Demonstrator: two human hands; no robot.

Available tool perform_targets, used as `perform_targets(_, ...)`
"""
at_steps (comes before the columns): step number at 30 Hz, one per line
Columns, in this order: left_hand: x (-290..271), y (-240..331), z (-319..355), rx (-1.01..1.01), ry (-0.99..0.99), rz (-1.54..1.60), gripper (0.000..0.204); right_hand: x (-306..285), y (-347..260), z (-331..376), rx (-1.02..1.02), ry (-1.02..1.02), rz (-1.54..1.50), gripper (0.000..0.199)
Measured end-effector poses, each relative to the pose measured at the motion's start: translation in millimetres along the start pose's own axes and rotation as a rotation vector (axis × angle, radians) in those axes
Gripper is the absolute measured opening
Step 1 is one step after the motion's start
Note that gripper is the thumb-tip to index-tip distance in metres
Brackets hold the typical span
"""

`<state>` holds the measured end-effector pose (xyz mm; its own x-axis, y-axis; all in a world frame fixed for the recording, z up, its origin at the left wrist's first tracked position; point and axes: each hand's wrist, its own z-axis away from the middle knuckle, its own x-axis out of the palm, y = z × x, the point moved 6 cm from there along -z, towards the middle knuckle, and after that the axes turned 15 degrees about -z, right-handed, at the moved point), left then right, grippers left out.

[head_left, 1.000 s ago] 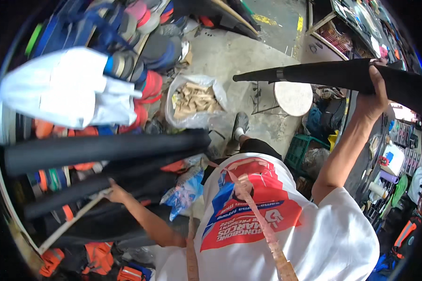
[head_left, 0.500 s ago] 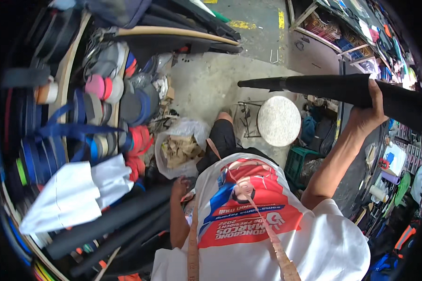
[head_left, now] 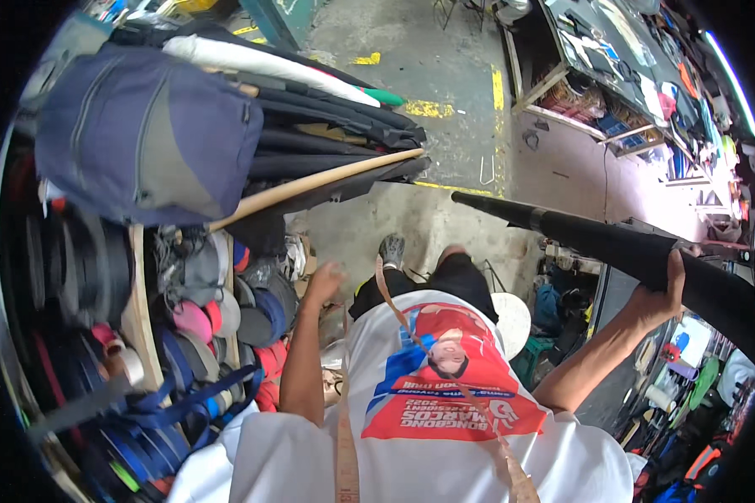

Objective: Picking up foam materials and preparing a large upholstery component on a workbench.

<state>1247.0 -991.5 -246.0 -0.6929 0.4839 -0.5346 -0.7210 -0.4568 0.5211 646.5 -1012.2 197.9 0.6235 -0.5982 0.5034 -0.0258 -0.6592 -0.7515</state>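
Bright even daylight, soft shadows — strong fisheye bending, black vignette at rim, left edge motion-blurred.

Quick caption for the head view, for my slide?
Right hand grips a long black fabric roll; left hand hangs open beside shelves of webbing spools.

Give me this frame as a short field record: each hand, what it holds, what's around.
right hand: raised, gripping a long black fabric roll
left hand: free, fingers loose, near the shelf of webbing spools
above shelf: stacked dark fabric rolls, blue-grey bag
body: white printed shirt, measuring tape around neck
floor: concrete, white round stool
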Motion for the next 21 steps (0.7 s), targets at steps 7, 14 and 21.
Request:
perform_targets(7, -60.2, 136.1, -134.3, 0.068, 0.077, -0.103, 0.050, 18.4, 68.4, -98.5, 0.045, 0.047, -0.049, 0.050)
perform_targets(14, -8.1, 123.6, -231.3, 0.030, 0.061, -0.280, 0.046, 43.6, 178.7, -213.1, 0.139, -0.186, -0.059, 0.048)
perform_targets(21, 50.7, 232.9, -259.9, -0.206, -0.063, -0.127, 0.044, 120.5, 291.7, -316.9, 0.126, -0.203, 0.067, 0.052)
